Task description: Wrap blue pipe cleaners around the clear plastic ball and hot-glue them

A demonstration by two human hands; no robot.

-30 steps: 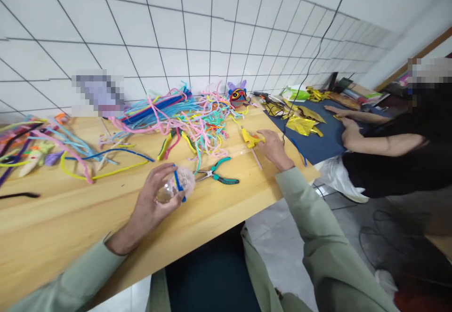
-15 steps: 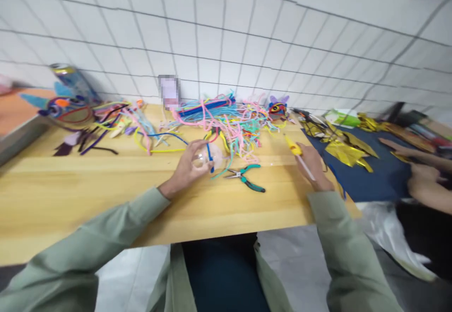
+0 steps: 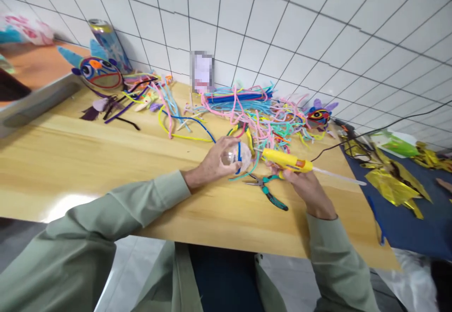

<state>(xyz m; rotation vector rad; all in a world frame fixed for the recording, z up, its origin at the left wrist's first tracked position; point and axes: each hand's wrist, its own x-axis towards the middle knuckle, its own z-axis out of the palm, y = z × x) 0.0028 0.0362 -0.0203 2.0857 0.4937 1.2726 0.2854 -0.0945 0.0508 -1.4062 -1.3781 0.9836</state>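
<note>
My left hand (image 3: 213, 165) is closed round a clear plastic ball (image 3: 246, 156). Across the ball runs a blue pipe cleaner (image 3: 239, 154), under my fingertips. In my right hand (image 3: 303, 184) is a yellow hot glue gun (image 3: 278, 157), with a long clear glue stick (image 3: 339, 176) out of its back end. The gun's nozzle points left, close to the ball; whether it touches I cannot tell. Just below the gun, pliers with teal and black handles (image 3: 274, 200) lie spread on the table. Behind the ball sits a yellow-handled tool (image 3: 249, 139), partly hidden.
A tangled heap of pipe cleaners (image 3: 240, 102) lies along the wall. Two decorated masks stand at the back, one left (image 3: 100, 74) and one right (image 3: 318, 116), near a drink can (image 3: 109, 44). A black cord (image 3: 384, 126) crosses to gold foil (image 3: 391, 185) on a dark blue mat (image 3: 416, 227).
My right hand has brought the glue gun left to the ball and turned it so its nozzle faces left. My left hand still holds the ball. The view has shifted and tilted.
</note>
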